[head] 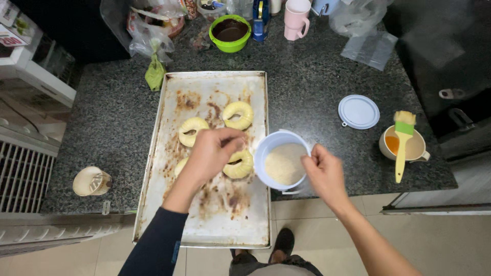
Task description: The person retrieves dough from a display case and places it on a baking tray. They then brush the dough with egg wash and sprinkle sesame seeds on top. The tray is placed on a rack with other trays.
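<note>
Pale dough rings [238,115] lie on the stained baking tray [215,225] at frame centre. From the head view, my left hand [212,153] hovers over them, fingertips pinched together; my right hand [323,171] grips the blue bowl [282,162] of crumbs just right of the tray, over the tabletop [312,87] edge. I judge sprinkling is underway.

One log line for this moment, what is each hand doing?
left hand: pinched over dough rings on tray | right hand: holding tub of pale crumbs | brush: resting in cup
</note>
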